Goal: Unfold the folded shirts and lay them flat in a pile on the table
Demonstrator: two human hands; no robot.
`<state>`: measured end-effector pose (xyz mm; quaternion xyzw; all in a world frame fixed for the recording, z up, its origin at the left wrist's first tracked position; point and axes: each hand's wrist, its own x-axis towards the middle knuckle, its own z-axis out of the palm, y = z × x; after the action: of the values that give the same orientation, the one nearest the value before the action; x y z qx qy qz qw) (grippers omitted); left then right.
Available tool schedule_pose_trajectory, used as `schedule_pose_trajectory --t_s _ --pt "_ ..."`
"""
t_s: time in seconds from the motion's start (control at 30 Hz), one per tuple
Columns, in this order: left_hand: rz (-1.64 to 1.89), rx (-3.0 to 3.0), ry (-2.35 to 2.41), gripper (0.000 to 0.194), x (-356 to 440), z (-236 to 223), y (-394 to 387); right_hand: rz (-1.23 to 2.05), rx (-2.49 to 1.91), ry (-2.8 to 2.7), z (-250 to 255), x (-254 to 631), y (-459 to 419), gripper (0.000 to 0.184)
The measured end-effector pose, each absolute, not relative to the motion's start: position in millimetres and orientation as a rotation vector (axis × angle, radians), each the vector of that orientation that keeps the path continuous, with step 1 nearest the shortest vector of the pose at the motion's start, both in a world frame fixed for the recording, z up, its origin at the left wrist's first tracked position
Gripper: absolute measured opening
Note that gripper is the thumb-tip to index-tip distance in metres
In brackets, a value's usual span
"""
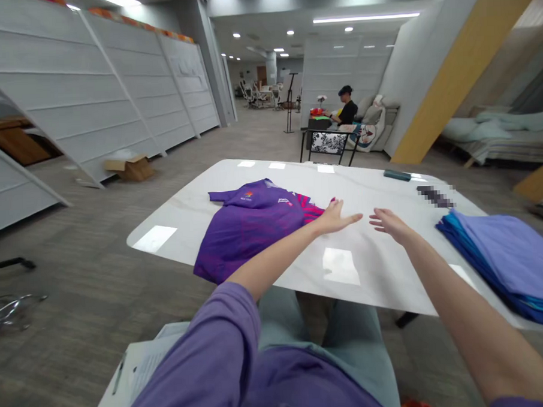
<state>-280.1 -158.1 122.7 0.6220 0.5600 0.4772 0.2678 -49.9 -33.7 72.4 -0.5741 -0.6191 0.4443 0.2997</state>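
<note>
A purple sports jersey (258, 213) with pink stripes on one sleeve lies spread on the white glossy table (163, 199). Its lower edge reaches the near table edge. My left hand (336, 218) is at the striped sleeve, thumb stretched away from the other fingers. A small magenta spot shows by its fingertips; I cannot make out whether it is cloth. To the right, my right hand (389, 223) hovers over the bare tabletop, fingers extended and apart, holding nothing. Both hands face each other with a gap between them.
Folded blue and lavender cloths (512, 253) are stacked at the table's right end. A dark green case (397, 174) and a blurred dark item (434, 196) lie farther back. A chair (329, 143) stands beyond the table; a person (347, 110) sits behind it. Papers (143, 365) lie lower left.
</note>
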Motion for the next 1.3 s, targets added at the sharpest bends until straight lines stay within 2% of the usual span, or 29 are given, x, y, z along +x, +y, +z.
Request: schedule_pose_trajectory --t_s 0.07,0.17,0.3,0.4,0.43,0.5,0.57,0.6,0.7,0.8,0.93,1.03,1.2,1.3 --pt "1.035 1.869 1.473 0.065 -303.8 88.6 -171.3 1.109 -1.556 -1.676 50.6 -17.2 -35.1 0.031" --pt "0.964 2.077 1.642 0.057 -371.0 55.4 -225.2 1.016 -1.499 -1.785 32.0 -4.1 -35.6 0.039" --pt "0.942 1.889 2.252 0.068 -466.3 19.5 -338.1 0.936 -1.296 -2.05 10.9 -56.1 -41.8 0.049" --pt "0.758 1.833 2.406 0.075 -498.2 -7.2 -410.0 0.866 -1.145 -2.275 -5.0 -122.4 -47.6 0.06" --pt "0.711 1.835 2.429 0.073 -500.0 -14.5 -426.0 0.833 -1.124 -2.336 -10.0 -142.9 -48.3 0.064" --pt "0.655 1.852 2.459 0.05 -495.1 -24.8 -445.0 0.763 -1.138 -2.427 -19.0 -174.5 -46.7 0.069" --pt "0.626 1.878 2.467 0.02 -484.8 -29.5 -450.3 0.696 -1.2 -2.484 -26.4 -189.4 -40.7 0.068" --pt "0.614 1.89 2.463 0.017 -479.3 -30.4 -449.7 0.665 -1.233 -2.504 -29.4 -190.1 -36.3 0.067" --pt "0.611 1.906 2.489 0.021 -464.5 -32.7 -442.5 0.585 -1.319 -2.53 -35.1 -169.4 -19.3 0.066" --pt "0.593 1.945 2.501 0.046 -452.2 -38.0 -433.2 0.525 -1.386 -2.525 -34.6 -129.4 -1.2 0.067" --pt "0.59 2.086 2.331 0.037 -434.1 -43.2 -419.6 0.437 -1.435 -2.502 -25.7 -84.2 14.8 0.068" --pt "0.641 2.124 2.073 0.035 -410.3 -39.5 -407.5 0.363 -1.417 -2.477 -21.2 -76.0 8.6 0.076" --pt "1.016 1.876 1.598 0.031 -337.0 -12.1 -378.5 0.347 -1.182 -2.559 -34.0 -97.7 -57.5 0.076" --pt "1.063 1.86 1.269 0.043 -308.2 12.9 -355.8 0.334 -1.012 -2.672 -45.1 -102.2 -107.4 0.078"
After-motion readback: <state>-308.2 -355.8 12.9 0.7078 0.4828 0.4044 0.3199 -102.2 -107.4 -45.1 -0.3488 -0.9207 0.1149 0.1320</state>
